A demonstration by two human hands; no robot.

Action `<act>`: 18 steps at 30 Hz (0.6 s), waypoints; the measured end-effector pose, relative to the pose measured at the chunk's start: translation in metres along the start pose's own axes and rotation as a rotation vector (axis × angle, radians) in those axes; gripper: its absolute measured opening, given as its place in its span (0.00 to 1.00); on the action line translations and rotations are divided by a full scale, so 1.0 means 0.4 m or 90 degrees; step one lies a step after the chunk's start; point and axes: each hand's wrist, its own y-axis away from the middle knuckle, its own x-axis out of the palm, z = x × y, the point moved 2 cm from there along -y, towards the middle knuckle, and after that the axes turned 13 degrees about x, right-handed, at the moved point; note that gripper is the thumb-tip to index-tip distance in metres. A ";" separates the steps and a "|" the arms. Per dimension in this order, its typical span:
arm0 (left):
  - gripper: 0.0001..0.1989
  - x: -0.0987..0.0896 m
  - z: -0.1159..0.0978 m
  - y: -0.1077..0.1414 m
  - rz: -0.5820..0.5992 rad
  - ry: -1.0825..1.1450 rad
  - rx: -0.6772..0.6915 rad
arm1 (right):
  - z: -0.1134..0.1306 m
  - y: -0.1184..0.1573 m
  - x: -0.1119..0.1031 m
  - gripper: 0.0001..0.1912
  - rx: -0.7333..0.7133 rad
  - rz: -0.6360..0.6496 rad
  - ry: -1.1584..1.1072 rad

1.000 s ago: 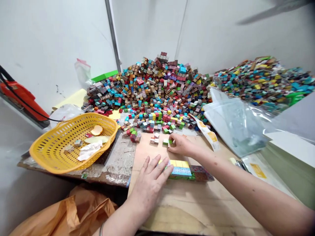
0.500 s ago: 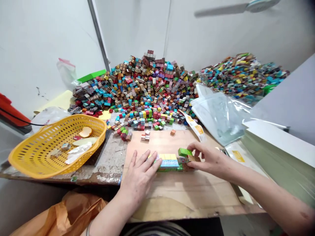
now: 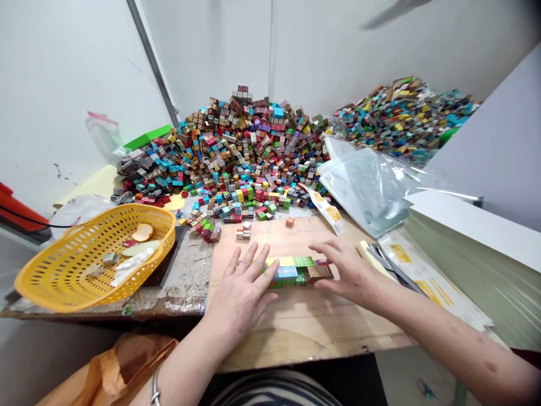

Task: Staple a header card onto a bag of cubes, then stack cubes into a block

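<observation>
A row of patterned blocks (image 3: pixel 287 272), with yellow, light blue, green and brown faces, lies on the wooden board (image 3: pixel 291 332). My left hand (image 3: pixel 242 286) rests with spread fingers over the left end of the row and hides part of it. Around the right end curves my right hand (image 3: pixel 342 269), its thumb and fingers apart on either side of the brown blocks. The green blocks (image 3: pixel 302 262) sit in the row, beside the yellow ones. Behind the row are a small orange block (image 3: pixel 289 223) and a few pale blocks (image 3: pixel 243 231).
A large heap of blocks (image 3: pixel 249 146) rises at the back, with another (image 3: pixel 397 121) at the back right. A yellow basket (image 3: pixel 38 282) with scraps stands left. Clear plastic bags (image 3: pixel 372 192), scissors (image 3: pixel 393 265) and a paper stack (image 3: pixel 473 254) lie right.
The green blocks that my right hand held above the row now sit in it. The fingers of my right hand have opened. The whole view has shifted slightly.
</observation>
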 end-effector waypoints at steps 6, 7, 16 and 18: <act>0.31 0.037 0.002 -0.052 0.047 0.025 0.073 | -0.011 0.036 -0.006 0.11 0.058 0.005 -0.029; 0.30 0.045 0.002 -0.056 0.054 0.030 0.080 | -0.013 0.038 0.000 0.08 0.064 0.010 -0.035; 0.29 0.055 -0.004 -0.060 0.070 0.061 0.080 | 0.011 0.034 0.051 0.07 0.062 -0.025 -0.076; 0.29 0.053 -0.005 -0.061 0.070 0.071 0.076 | 0.024 0.037 0.042 0.18 0.031 -0.076 -0.048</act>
